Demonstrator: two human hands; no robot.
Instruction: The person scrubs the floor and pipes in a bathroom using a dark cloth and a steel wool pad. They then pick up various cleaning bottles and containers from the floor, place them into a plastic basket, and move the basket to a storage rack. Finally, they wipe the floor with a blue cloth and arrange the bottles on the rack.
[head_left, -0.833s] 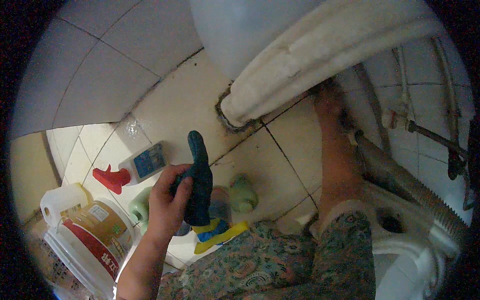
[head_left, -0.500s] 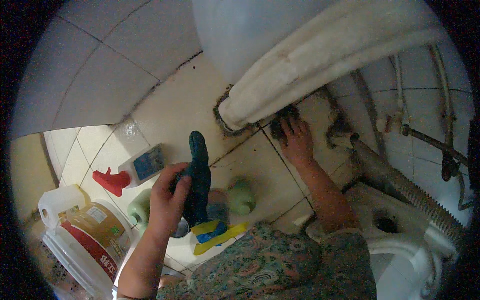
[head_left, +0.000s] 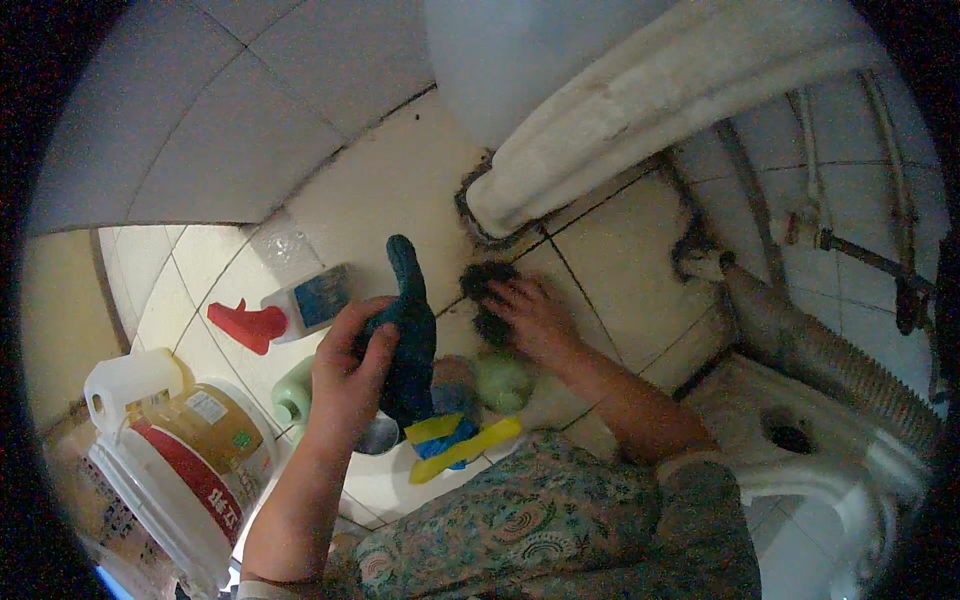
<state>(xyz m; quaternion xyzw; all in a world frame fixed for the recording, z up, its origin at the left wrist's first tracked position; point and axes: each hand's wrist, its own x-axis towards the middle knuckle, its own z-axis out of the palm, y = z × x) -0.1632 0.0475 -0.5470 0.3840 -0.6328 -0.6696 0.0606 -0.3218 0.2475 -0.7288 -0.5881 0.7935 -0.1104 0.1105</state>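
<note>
Left hand (head_left: 352,362) grips dark-green rubber glove (head_left: 411,350); right hand (head_left: 535,316), grip unclear, on fuzzy black pad (head_left: 484,279) — sweeping could knock pale-green bottle (head_left: 505,384) beside glove.

The left hand (head_left: 350,370) covers part of the dark teal piece (head_left: 408,350) it grips, and the ends of some of its fingers vanish behind it. The right hand (head_left: 540,325) is blurred; its fingertips run into a dark clump (head_left: 490,300) whose make cannot be told. The left wrist hides part of one green bottle (head_left: 293,395); a second green bottle (head_left: 503,383) is smeared and dim. Print on the spray bottle (head_left: 320,298) is too blurred to tell. The upper edge cuts off the pale fixture (head_left: 600,130), the lower edge the patterned garment (head_left: 510,525).
</note>
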